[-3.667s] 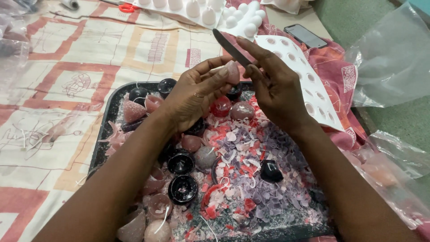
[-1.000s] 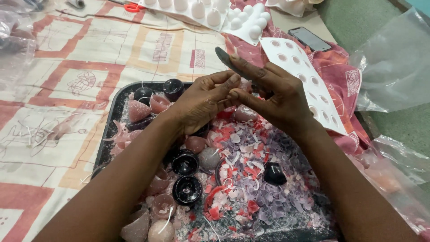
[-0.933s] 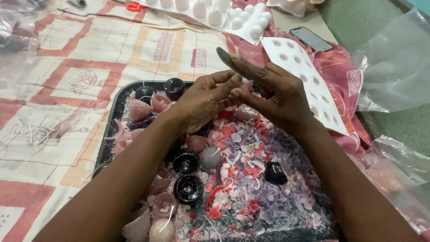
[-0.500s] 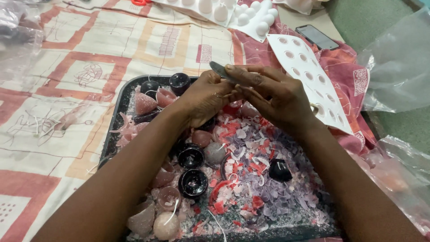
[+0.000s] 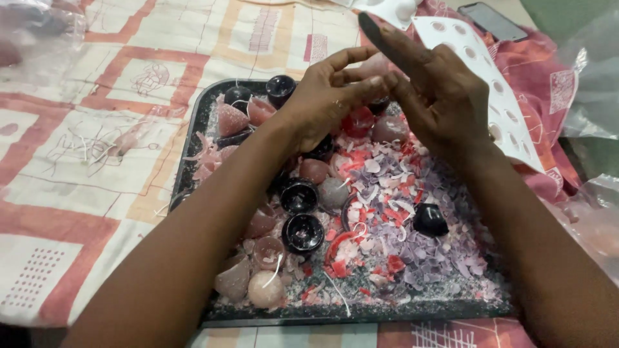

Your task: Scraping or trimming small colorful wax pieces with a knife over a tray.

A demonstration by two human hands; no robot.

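Both my hands meet above the far end of a black tray [image 5: 193, 135]. My left hand [image 5: 322, 100] pinches a small pale pink wax piece [image 5: 376, 64] between its fingertips. My right hand [image 5: 442, 96] grips a knife whose dark blade [image 5: 376, 32] sticks up and to the left, just above the wax piece. Below the hands the tray holds red, pink and lilac wax shavings [image 5: 412, 219], black round candles [image 5: 303, 233] and pink and grey half-dome wax pieces [image 5: 232, 119].
The tray lies on a cream cloth with red squares [image 5: 97, 129]. A white mould sheet with round holes [image 5: 496, 84] and a phone [image 5: 493, 19] lie at the back right. Clear plastic bags sit at the right [image 5: 596, 71] and the far left [image 5: 32, 32].
The knife blade has swung from lying low across the wax piece to pointing up above it. Both hands stay together over the tray's far end.
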